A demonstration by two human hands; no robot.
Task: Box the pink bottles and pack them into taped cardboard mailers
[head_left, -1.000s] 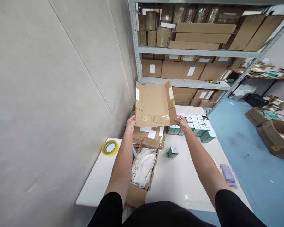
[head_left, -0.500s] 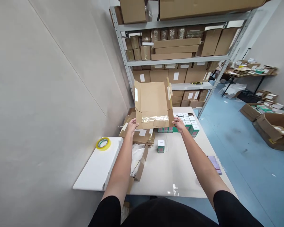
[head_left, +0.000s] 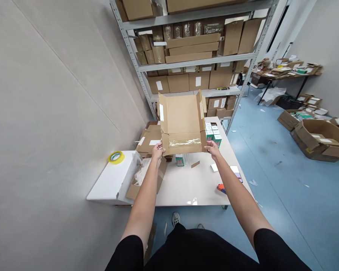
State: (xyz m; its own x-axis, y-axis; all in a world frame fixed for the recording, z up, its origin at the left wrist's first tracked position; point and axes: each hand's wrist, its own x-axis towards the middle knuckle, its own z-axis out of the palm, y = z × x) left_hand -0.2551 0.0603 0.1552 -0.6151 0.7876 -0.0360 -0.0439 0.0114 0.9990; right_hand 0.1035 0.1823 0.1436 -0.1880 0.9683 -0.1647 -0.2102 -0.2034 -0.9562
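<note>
An opened cardboard box point(head_left: 183, 116) is held up in front of me above the table, its flaps folded out and clear tape along its near flap. My left hand point(head_left: 158, 151) grips its near left corner. At the near right corner, my right hand point(head_left: 213, 148) pinches the cardboard. Below the box, a small green-and-white box point(head_left: 180, 160) stands on the white table point(head_left: 183, 184), partly covered by the cardboard. A loose cardboard strip point(head_left: 195, 164) lies beside it. More green-and-white boxes point(head_left: 214, 132) stand behind my right hand.
A yellow tape roll point(head_left: 116, 157) rests on a white block point(head_left: 110, 180) at the left. Beside it is a carton with white packing material point(head_left: 142, 173). A red-and-blue tool point(head_left: 222, 188) lies near my right forearm. Shelving with cartons point(head_left: 197, 60) stands behind the table.
The cardboard box stays held in both hands. My view has shifted right and back, so the shelf and table sit further left and higher. A cardboard strip and red-and-blue tool now show.
</note>
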